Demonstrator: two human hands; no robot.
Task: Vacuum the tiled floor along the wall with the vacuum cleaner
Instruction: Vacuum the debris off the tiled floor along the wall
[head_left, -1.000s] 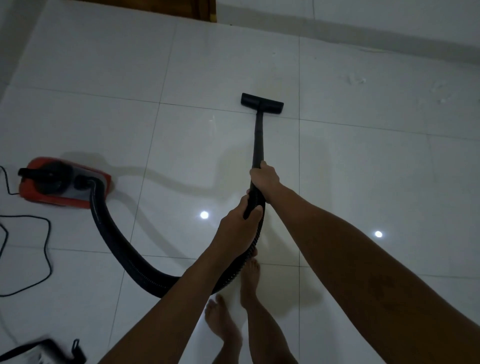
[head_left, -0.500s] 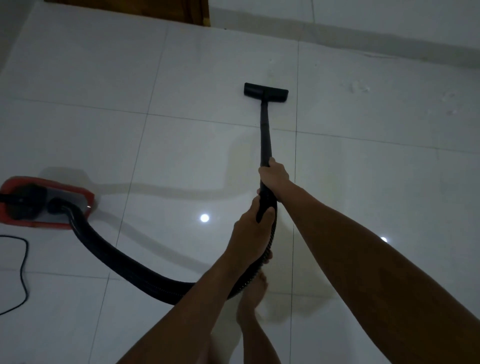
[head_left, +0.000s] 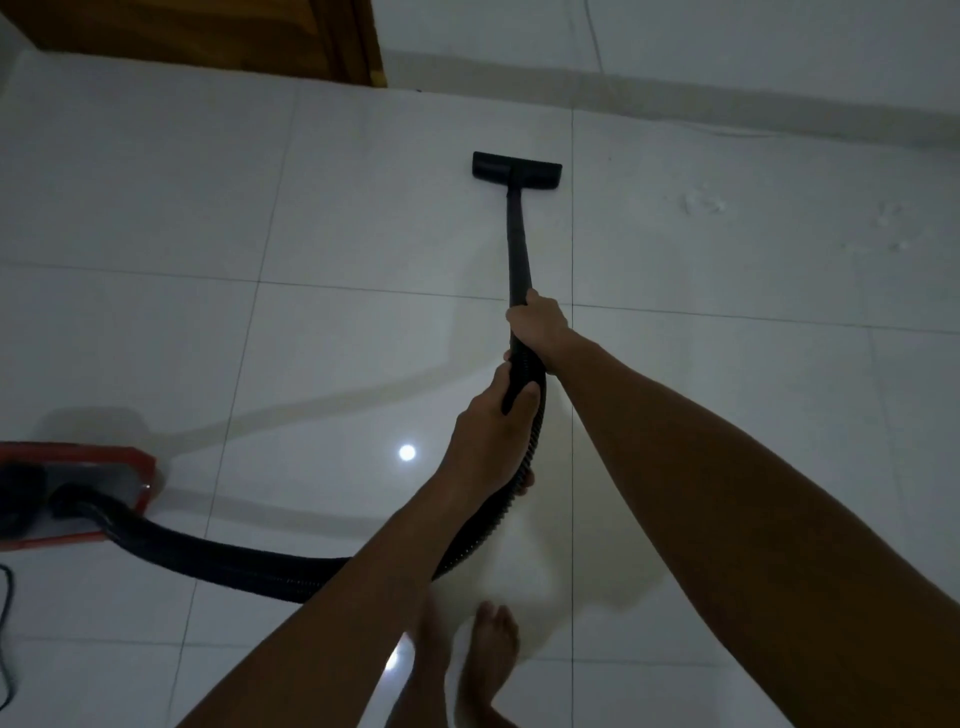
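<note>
Both hands grip the black wand (head_left: 519, 249) in my head view: the right hand (head_left: 537, 325) clenched round it higher up, the left hand (head_left: 491, 431) wrapped round the ribbed hose (head_left: 249, 566) end just below. I see the floor nozzle (head_left: 517, 167) flat on the white tiled floor (head_left: 156, 208), near the wall (head_left: 753, 47). The red vacuum cleaner (head_left: 78, 499) body sits far left, its hose curving under my arms.

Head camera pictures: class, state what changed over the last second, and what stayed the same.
The black floor nozzle slid forward across the white tiles towards the wall. The red canister shifted left in view as the person stepped forward. Left hand and right hand kept gripping the black wand.
</note>
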